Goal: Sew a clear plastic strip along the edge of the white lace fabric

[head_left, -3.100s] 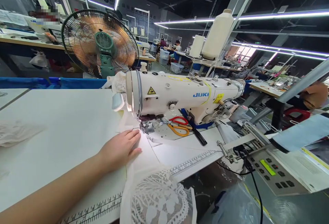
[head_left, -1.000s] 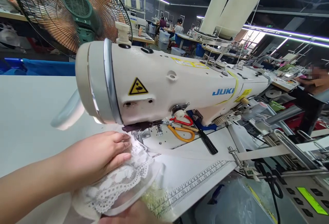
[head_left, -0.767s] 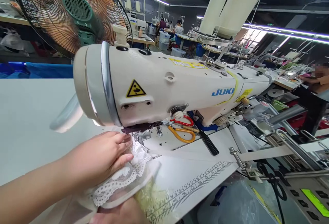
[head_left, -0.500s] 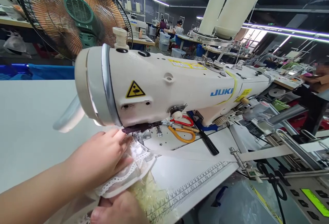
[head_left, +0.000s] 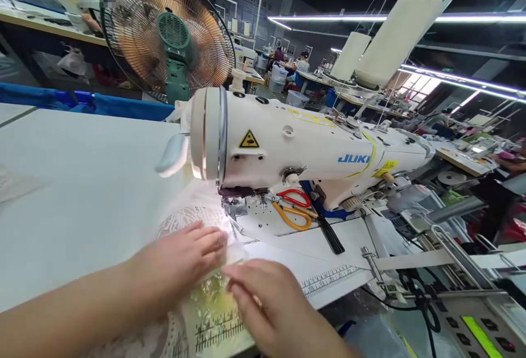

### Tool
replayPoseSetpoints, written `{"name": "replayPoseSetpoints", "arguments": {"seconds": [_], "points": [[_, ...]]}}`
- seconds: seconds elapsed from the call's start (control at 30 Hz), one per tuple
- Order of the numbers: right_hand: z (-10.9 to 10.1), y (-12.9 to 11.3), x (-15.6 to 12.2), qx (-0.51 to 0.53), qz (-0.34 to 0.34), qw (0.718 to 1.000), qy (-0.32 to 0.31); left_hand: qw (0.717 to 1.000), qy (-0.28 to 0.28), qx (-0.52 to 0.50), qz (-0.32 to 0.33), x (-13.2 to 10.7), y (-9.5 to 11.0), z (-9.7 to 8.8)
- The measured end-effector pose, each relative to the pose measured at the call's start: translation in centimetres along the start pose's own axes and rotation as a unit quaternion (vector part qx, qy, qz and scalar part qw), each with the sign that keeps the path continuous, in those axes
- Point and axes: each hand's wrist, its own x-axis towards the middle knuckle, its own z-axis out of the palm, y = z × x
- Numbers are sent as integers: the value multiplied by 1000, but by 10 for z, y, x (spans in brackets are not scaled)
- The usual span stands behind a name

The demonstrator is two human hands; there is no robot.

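Sheer white lace fabric (head_left: 191,217) lies under the needle area of a white JUKI sewing machine (head_left: 263,144) and trails toward me along the table's near edge. My left hand (head_left: 191,251) rests on the lace just in front of the presser foot (head_left: 232,207), its fingers stretched out over the cloth. Close beside it, my right hand (head_left: 277,298) pinches the edge of the fabric between thumb and forefinger. Beneath the hands, a yellowish clear film (head_left: 216,295) covers part of a printed ruler scale (head_left: 329,281).
Orange-and-red-handled scissors (head_left: 293,210) and a black-handled tool (head_left: 331,235) lie on the machine bed. A knee-high-looking metal roller attachment (head_left: 435,248) stands at right. A fan (head_left: 175,35) stands behind the machine, with thread cones (head_left: 400,35) above. People sit farther back.
My right hand has come up from the bottom edge to the fabric near the presser foot. The lace now spreads left of the needle, and the view has shifted so the machine looks farther away.
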Motion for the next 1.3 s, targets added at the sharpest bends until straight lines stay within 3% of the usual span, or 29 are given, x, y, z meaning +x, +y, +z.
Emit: {"name": "replayPoseSetpoints", "arguments": {"seconds": [0.07,0.13,0.27,0.33,0.47,0.6,0.8,0.93,1.17,1.3], "points": [[-11,13,5,-142,-23,990,4,998,42,-23,40,-8,22,4],[-14,26,11,-237,-25,970,-38,995,88,-8,38,-14,39,6],[-11,42,9,-311,-38,946,-85,984,180,-4,16,-21,48,11],[-9,45,4,-319,-51,943,-79,983,179,-27,12,-22,43,10],[-5,45,-1,-327,-77,940,-62,988,126,-85,3,-20,35,-3],[0,44,6,-342,-81,934,-65,985,140,-100,27,-18,26,-10],[2,35,24,-386,-70,916,-76,978,155,-133,47,-13,6,-5],[-1,25,38,-421,-18,895,-149,969,183,-146,78,-8,-7,-7],[-6,-3,72,-440,105,835,-313,968,178,-125,125,3,-30,-10],[-4,-16,88,-447,159,801,-366,969,174,-115,130,9,-44,-6]]}}
